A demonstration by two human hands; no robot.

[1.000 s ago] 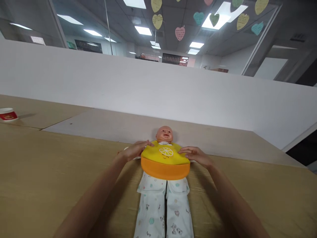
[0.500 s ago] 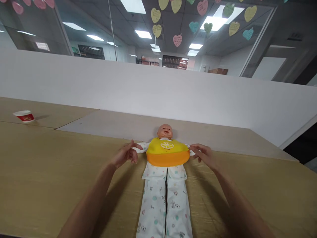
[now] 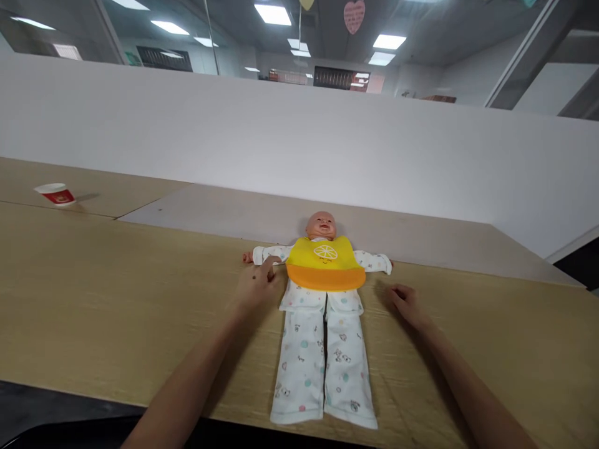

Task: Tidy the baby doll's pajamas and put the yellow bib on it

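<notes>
A baby doll (image 3: 321, 224) lies on its back with both arms spread out. Over its chest is a yellow bib (image 3: 306, 252) with an orange bottom pocket and a white citrus print. It wears a patterned white top and white trousers (image 3: 302, 368). My left hand (image 3: 256, 285) is beside the bib, its index finger stretched over the doll's sleeve (image 3: 276, 252) and the other fingers loosely bent; it holds nothing that I can see. Apart from the doll, below its other sleeve (image 3: 373, 261), my right hand (image 3: 408, 304) has its fingers curled in, with nothing visible in them.
The doll lies on a tan-covered table (image 3: 140, 299), its head over a greyish board (image 3: 224, 206). A red and white paper cup (image 3: 57, 194) stands far left. Behind the table rises a white wall (image 3: 262, 137) with glass above. A dark chair-like shape (image 3: 88, 433) is at the lower left.
My right hand has drawn back from the bib's edge toward me and curled up. My left hand has shifted right, toward the bib. The camera has tilted down, showing the trouser ends.
</notes>
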